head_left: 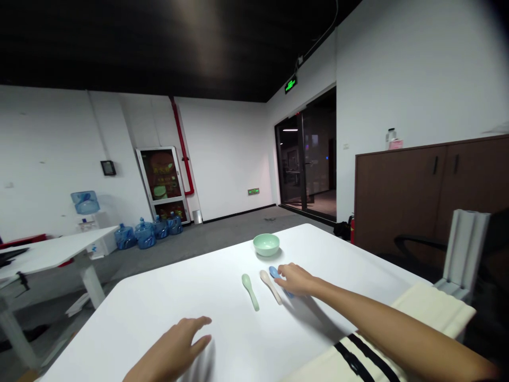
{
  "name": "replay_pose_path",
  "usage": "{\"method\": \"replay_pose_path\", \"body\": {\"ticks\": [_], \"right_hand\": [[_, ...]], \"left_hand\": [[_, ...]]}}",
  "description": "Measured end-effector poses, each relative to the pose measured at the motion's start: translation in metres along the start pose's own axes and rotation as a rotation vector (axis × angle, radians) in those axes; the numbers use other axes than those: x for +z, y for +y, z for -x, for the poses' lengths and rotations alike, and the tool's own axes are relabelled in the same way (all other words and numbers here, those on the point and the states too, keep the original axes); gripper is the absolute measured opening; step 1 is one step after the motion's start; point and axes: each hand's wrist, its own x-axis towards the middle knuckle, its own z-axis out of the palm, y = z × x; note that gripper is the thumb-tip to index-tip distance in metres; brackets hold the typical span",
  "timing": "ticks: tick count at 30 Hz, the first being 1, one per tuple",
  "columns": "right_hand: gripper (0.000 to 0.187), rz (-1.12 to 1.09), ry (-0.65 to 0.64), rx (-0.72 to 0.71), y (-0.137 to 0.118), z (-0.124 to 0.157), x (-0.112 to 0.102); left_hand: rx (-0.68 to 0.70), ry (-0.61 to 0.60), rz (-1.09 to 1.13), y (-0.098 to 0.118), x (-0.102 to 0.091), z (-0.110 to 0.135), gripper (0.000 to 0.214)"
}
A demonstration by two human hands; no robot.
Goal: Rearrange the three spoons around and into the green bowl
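My right hand (pixel 296 279) reaches over the blue spoon (pixel 273 271), its thumb and fingers bent around the spoon's neck; part of the handle is hidden under the hand. The spoon lies on the white table (pixel 167 297). Left of it lie a cream spoon (pixel 271 287) and a pale green spoon (pixel 250 292), roughly parallel to each other. A light green bowl (pixel 266 244) stands upright just beyond the spoons. My left hand (pixel 178 347) hovers above the near left part of the table, thumb and fingers apart, holding nothing.
A cream cloth-like item with black straps (pixel 353 358) lies at the near right table edge, under my right forearm. A metal profile post (pixel 463 249) rises at the right. Beyond are a brown cabinet (pixel 397 191), blue water jugs (pixel 145 233) and another table (pixel 59 246).
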Motion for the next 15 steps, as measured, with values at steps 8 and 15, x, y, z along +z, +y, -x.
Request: {"method": "replay_pose_path", "body": {"ticks": [8,15], "right_hand": [[0.037,-0.041,-0.006,0.020,-0.0027,0.0003,-0.0021],[0.034,-0.011,0.015,-0.003,-0.0043,-0.0029,-0.0019]], "left_hand": [[-0.009,-0.005,0.001,-0.0090,0.0061,-0.0040,0.057],[-0.019,-0.007,-0.021,-0.0046,0.0062,-0.0059,0.056]]}}
